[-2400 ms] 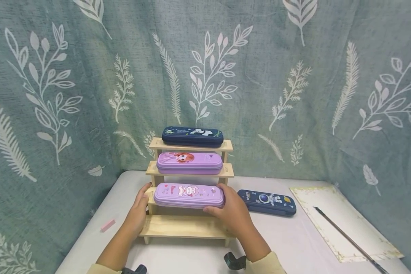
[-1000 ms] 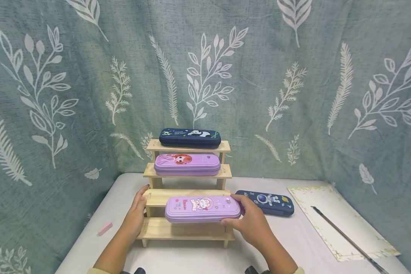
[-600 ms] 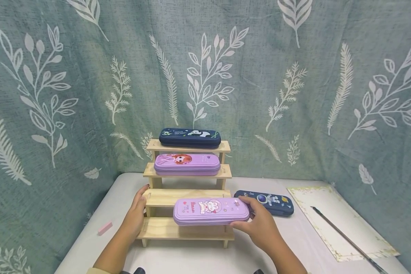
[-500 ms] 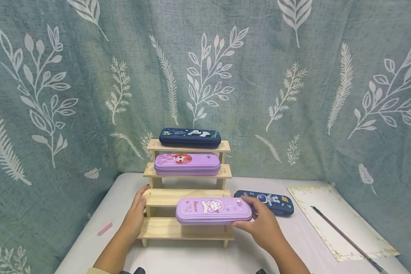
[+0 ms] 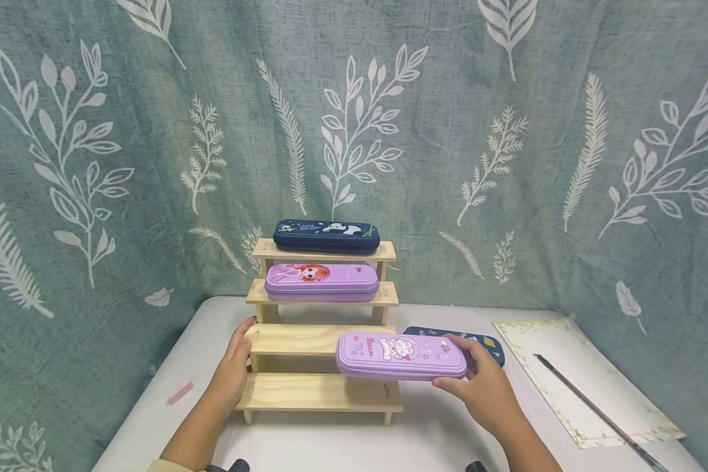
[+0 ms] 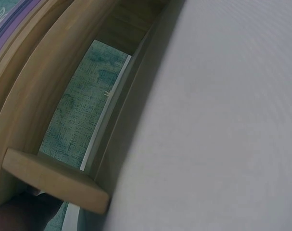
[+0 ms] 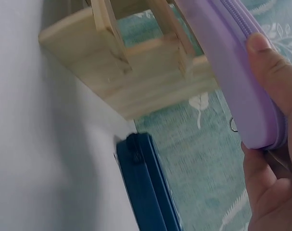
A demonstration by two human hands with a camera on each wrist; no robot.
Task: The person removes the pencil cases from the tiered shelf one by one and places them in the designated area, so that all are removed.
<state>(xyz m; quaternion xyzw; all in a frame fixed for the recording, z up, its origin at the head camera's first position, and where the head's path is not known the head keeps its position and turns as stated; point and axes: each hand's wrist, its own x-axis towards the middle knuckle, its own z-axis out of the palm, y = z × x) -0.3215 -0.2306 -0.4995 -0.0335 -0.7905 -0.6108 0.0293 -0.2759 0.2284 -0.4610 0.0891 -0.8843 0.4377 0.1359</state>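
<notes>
My right hand (image 5: pixel 486 383) grips the right end of a lilac zip pencil case (image 5: pixel 401 355) with a rabbit print, thumb in front and fingers behind. In the right wrist view the lilac case (image 7: pixel 232 72) is held up off the table. My left hand (image 5: pixel 231 360) rests with extended fingers against the left side of a stepped wooden display stand (image 5: pixel 318 391). The stand's lower two shelves are bare. A navy panda pencil case (image 5: pixel 327 237) lies on the top shelf, a purple girl-print pencil case (image 5: pixel 321 283) on the one below.
A navy space pencil case (image 5: pixel 493 351) lies right of the stand, partly hidden by the lilac case. Farther right, a long thin brush (image 5: pixel 596 410) crosses a floral-edged paper sheet (image 5: pixel 566 367). A small pink block (image 5: pixel 179 392) is at left. Patterned curtains (image 5: pixel 354 131) surround the white table.
My right hand has taken the lilac case off the third shelf and carried it forward and right, to beyond the stand's right edge. My left hand stays at the stand.
</notes>
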